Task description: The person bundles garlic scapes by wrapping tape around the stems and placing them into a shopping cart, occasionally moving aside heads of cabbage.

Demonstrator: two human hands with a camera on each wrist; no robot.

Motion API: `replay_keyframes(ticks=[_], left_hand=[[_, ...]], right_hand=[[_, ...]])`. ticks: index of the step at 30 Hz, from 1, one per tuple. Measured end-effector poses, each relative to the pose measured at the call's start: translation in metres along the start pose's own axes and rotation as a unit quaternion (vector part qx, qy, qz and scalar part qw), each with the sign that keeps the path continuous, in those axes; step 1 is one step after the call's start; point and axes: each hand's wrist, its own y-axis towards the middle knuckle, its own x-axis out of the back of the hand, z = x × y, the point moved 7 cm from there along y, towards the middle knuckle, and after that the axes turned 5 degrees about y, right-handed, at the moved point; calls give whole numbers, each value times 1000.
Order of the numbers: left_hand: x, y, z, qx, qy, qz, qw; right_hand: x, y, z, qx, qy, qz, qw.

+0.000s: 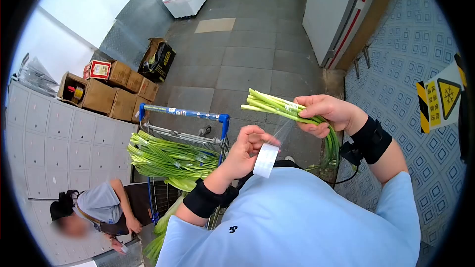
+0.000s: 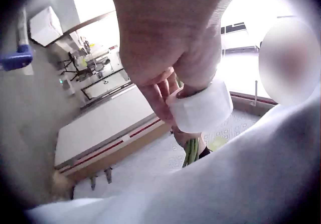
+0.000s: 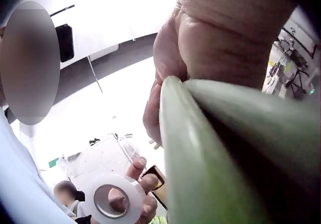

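My right hand (image 1: 326, 114) grips a bunch of scallions (image 1: 267, 104), pale cut ends toward the left and darker leaves bending down below the wrist. In the right wrist view, thick green stalks (image 3: 190, 153) loom close to the camera. A roll of clear tape (image 1: 266, 160) hangs on my left hand (image 1: 246, 149), its thumb through the core, as the right wrist view shows of the tape roll (image 3: 113, 200). Between the roll and the bunch runs a stretched strip of clear tape (image 1: 284, 129). The left fingers are bent beside this strip.
A shopping cart (image 1: 183, 112) heaped with more scallions (image 1: 170, 155) stands at my left. Beyond it are cardboard boxes (image 1: 101, 94) and grey lockers (image 1: 49, 143). Another person (image 1: 106, 205) bends down at lower left. A patterned wall (image 1: 396, 94) with a warning sign (image 1: 443, 96) rises at right.
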Motion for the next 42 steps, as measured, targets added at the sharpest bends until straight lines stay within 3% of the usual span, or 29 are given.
replay_keyframes(ticks=[2, 5, 6, 7, 9, 11, 16, 21, 23, 25, 26, 29, 30, 34, 36, 39, 42], left_hand=[[-2, 2, 2, 37, 3, 14, 999], [7, 29, 31, 59, 216, 30, 974], [19, 42, 27, 37, 286, -12, 957], [26, 47, 17, -52, 342, -91, 934], [54, 63, 12, -46, 330, -110, 937], [64, 75, 4, 10, 122, -145, 982], [49, 97, -53, -50, 166, -125, 977], [9, 76, -74, -80, 134, -39, 987], [-6, 57, -68, 4, 77, -14, 997], [-16, 44, -46, 10, 39, 39, 998], [-15, 39, -31, 63, 9, 17, 998], [-8, 40, 3, 114, -109, -28, 987], [-6, 41, 8, 144, -38, -1, 989], [-3, 54, 5, 103, 23, -8, 994], [1, 55, 4, 88, 78, -29, 993], [9, 49, -1, 20, 37, -137, 990], [19, 45, 6, 91, 92, -117, 985]], right_hand=[[-6, -1, 4, 16, -15, 5, 1000], [-17, -16, 12, 3, -18, 4, 1000], [-22, -18, 12, -15, -34, 14, 999], [-28, -20, 6, -37, -41, 26, 998], [-36, -19, -15, -87, -65, 38, 993], [-41, -11, -36, -142, -162, 49, 975], [8, 27, -71, -202, -267, -57, 941], [57, 48, -42, -103, -226, -166, 954], [66, 37, -16, -60, -168, -192, 965], [59, 25, 13, -19, -155, -173, 972], [53, 19, 22, -7, -153, -171, 973], [35, 9, 34, 2, -163, -166, 972], [26, 6, 35, -3, -163, -165, 973], [14, 4, 28, 16, -73, -109, 991], [5, -2, 31, 47, -116, -106, 986], [2, -10, 40, 92, -160, -102, 978], [6, -13, 41, 133, -169, -103, 971]])
